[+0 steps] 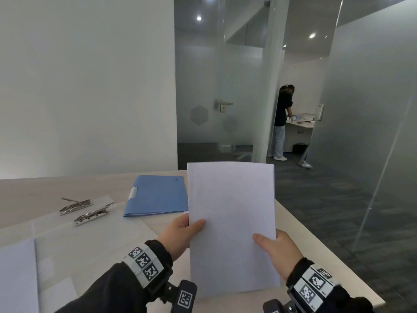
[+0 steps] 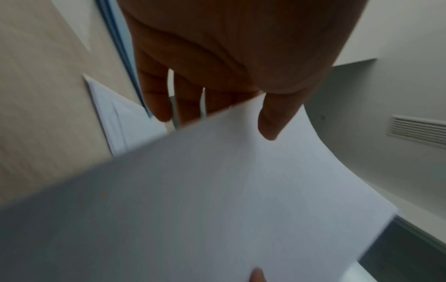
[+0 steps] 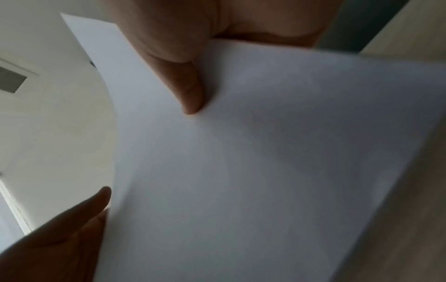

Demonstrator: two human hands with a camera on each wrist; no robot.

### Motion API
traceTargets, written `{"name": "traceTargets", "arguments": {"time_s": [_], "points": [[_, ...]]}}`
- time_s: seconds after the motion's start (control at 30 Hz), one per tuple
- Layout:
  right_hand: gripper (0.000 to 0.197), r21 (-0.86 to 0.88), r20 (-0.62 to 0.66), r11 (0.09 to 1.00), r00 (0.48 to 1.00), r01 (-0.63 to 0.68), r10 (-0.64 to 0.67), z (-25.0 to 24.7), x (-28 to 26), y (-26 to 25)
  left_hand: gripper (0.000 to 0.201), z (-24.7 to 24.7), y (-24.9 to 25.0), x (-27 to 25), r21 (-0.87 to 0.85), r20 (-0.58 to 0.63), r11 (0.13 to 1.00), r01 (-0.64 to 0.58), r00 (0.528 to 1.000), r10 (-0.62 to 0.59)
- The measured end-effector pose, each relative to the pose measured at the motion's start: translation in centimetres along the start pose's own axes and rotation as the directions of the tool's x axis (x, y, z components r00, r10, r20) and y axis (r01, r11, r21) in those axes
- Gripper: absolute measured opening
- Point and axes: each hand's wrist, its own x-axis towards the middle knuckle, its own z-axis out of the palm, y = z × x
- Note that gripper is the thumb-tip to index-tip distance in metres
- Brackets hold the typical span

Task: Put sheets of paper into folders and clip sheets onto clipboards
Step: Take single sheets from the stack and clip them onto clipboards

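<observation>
A stack of white paper [image 1: 232,224] is held upright above the near right part of the table [image 1: 33,190]. Its left edge is pinched by the left hand [image 1: 180,236], thumb in front and fingers behind; its right edge is pinched the same way by the right hand [image 1: 279,251]. A closed blue folder [image 1: 158,195] lies just left of the stack, farther back. Two clear clipboards [image 1: 94,233] with metal clips [image 1: 92,214] are laid at the left.

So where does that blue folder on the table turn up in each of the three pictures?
Head: blue folder lies closed on the table, left of the held paper.
Left wrist: only a blue edge, upper left, beside the fingers.
Right wrist: not in view.
Shared landmark: the white paper, gripped by both hands.
</observation>
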Motion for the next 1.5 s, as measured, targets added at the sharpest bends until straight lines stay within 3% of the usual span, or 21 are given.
{"name": "traceTargets", "arguments": {"time_s": [0.1,0.23,0.37,0.47,0.7,0.93,1.07,1.13,1.2,1.4,1.5], "points": [[0.012,-0.044,-0.01,0.999,1.0,-0.015,0.014,0.1,0.1,-0.1,0.025,-3.1,-0.6,0.2,0.154,-0.116,0.984,0.086,0.991,-0.069],[0.013,-0.023,-0.017,0.998,0.998,-0.058,0.058,0.9,0.2,0.0,0.026,-8.8,-2.6,0.5,0.341,-0.319,0.898,0.28,0.933,-0.17],[0.015,-0.013,0.039,0.997,0.996,-0.075,0.075,2.9,0.6,-0.2,0.037,-13.5,-4.6,-0.7,0.413,-0.367,0.782,0.467,0.871,-0.326],[0.018,0.022,0.078,0.995,0.992,-0.096,0.095,5.3,1.3,0.0,0.038,-15.6,-6.3,-2.1,0.454,-0.328,0.743,0.492,0.867,-0.374],[0.013,0.051,0.187,0.989,0.974,-0.141,0.129,12.5,2.3,0.4,0.039,-16.7,-6.9,-7.3,0.281,-0.214,0.834,0.474,0.878,-0.427],[0.02,0.008,0.354,0.983,0.92,-0.183,0.168,19.2,1.8,1.0,0.041,-18.8,-5.1,-11.8,-0.152,-0.174,0.851,0.503,0.834,-0.524],[0.021,-0.076,0.517,0.95,0.803,-0.302,0.296,22.6,0.6,1.2,0.022,-20.5,-4.5,-12.4,-0.225,-0.378,0.894,0.387,0.811,-0.446],[0.024,-0.162,0.615,0.938,0.712,-0.306,0.339,23.3,0.3,0.8,0.021,-21.3,-5.0,-12.5,-0.206,-0.421,0.889,0.409,0.783,-0.458],[0.023,-0.194,0.651,0.931,0.669,-0.31,0.358,23.5,0.4,0.3,0.022,-22.0,-5.7,-13.0,-0.204,-0.424,0.866,0.457,0.756,-0.499],[0.022,-0.311,0.61,0.907,0.672,-0.284,0.419,23.2,1.9,0.0,0.04,-23.7,-7.7,-13.7,-0.156,-0.335,0.8,0.579,0.731,-0.595],[0.027,-0.318,0.573,0.907,0.707,-0.275,0.415,23.6,2.4,0.2,0.022,-23.2,-7.7,-13.3,-0.132,-0.426,0.818,0.56,0.714,-0.556]]}}
